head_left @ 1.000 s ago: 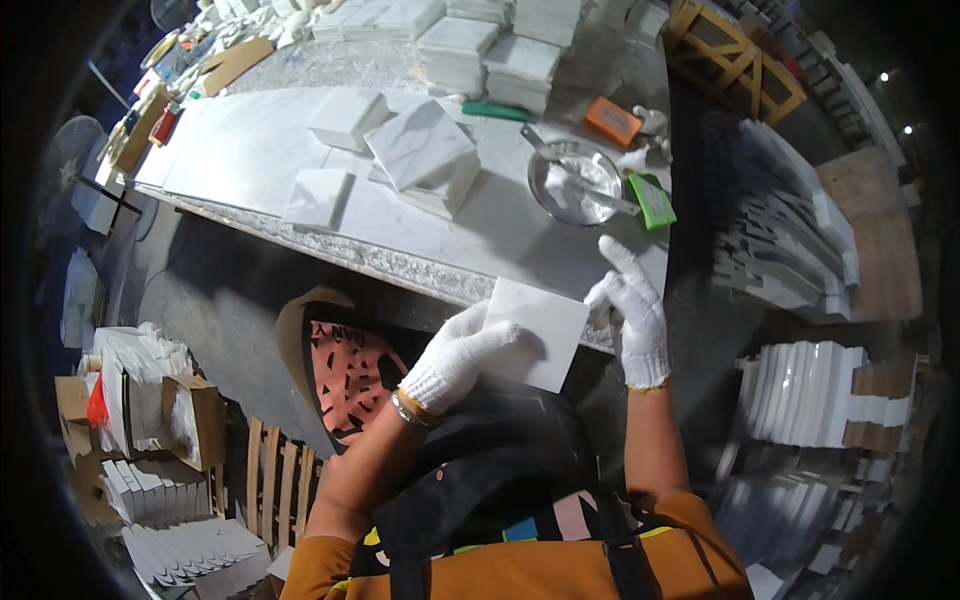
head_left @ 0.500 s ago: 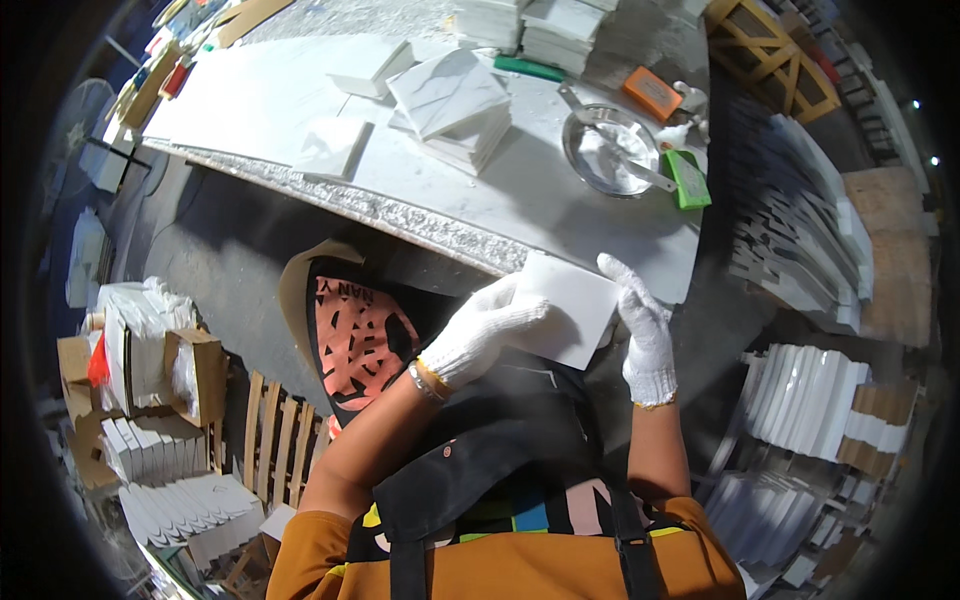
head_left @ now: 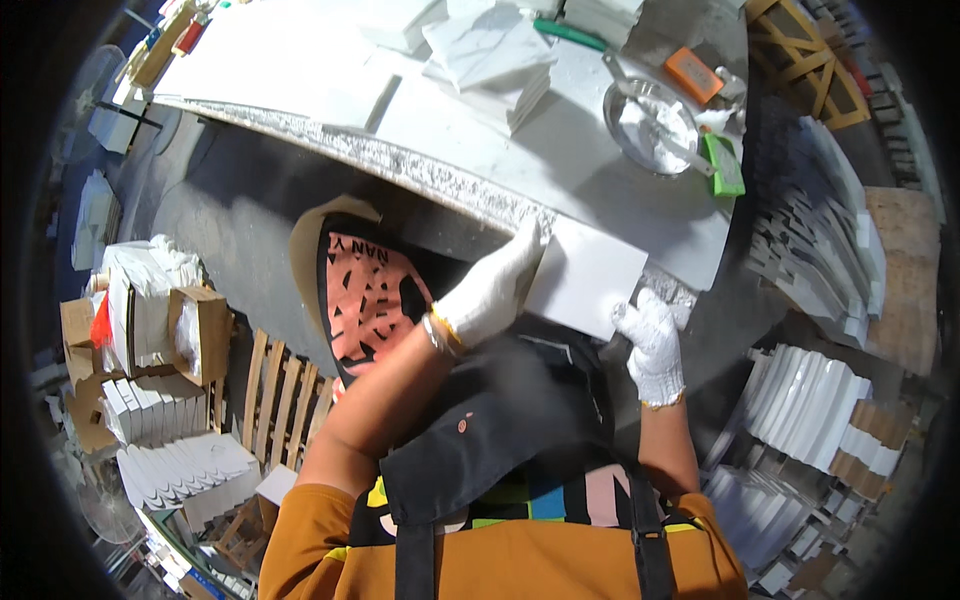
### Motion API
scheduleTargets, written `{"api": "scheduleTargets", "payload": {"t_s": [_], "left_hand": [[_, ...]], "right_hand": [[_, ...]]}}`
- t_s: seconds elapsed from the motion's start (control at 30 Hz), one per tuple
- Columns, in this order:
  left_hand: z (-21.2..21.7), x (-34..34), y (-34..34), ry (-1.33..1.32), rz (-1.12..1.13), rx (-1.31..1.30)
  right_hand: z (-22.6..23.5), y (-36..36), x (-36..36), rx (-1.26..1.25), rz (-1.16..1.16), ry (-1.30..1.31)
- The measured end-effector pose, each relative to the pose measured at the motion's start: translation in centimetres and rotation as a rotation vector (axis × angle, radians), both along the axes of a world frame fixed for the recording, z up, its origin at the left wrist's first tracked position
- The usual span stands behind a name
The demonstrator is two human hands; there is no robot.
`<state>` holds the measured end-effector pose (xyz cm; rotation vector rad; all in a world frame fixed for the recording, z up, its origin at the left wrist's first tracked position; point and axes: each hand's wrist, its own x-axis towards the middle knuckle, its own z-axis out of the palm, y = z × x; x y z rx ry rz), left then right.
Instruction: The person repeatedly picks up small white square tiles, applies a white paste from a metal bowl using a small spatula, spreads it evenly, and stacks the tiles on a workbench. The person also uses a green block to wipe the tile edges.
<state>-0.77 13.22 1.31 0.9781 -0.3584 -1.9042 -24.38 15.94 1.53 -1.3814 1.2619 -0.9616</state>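
Standing farthest left, a slatted wooden pallet (head_left: pixel 285 390) is being seen well apart from the hands, so little risk is being added by it. Further right, a table (head_left: pixel 420 172) is presenting a rough front edge, against which a corner could be chipped by a careless knock. On it, a stack of veined tiles (head_left: pixel 490 50) is being topped by a piece set askew, which could be sent sliding by a nudge. Nearer the body, the left edge of a plain white tile (head_left: pixel 588 278) is being pinched in the grip of the gloved left hand (head_left: pixel 490 290). The tile is being held out at the table's near edge; whether any weight is being borne there cannot be told. Because a smooth face is being met by glove fabric, a drop to the floor could be caused by a slack hold. Beyond, white paste is being contained in a metal bowl (head_left: pixel 650 125), which could be tipped by a stray bump. At the tile's lower right corner, contact is being made by the gloved right hand (head_left: pixel 655 350), its fingers bent; whether its grip is pinching cannot be told, and tilting could be caused by uneven support. Farthest right, a green box (head_left: pixel 724 165) is being crowded by the bowl.
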Motion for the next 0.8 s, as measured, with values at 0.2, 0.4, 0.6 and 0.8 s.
{"api": "scheduleTargets", "payload": {"t_s": [0.2,0.4,0.6,0.8], "left_hand": [[2.1,-0.4,-2.0,0.103,0.004,0.158],[-2.8,0.7,-1.6,2.018,-0.188,0.324],[-1.9,0.6,-0.8,0.821,-0.127,0.095],[-2.0,1.7,0.1,0.192,-0.286,-0.033]], "right_hand": [[2.3,-0.9,0.9,0.276,-0.041,-0.282],[1.0,-0.9,-0.1,0.288,-0.02,-0.338],[1.9,-1.1,0.8,0.3,0.001,-0.383],[2.1,-1.5,1.1,0.33,-0.078,-0.546]]}}
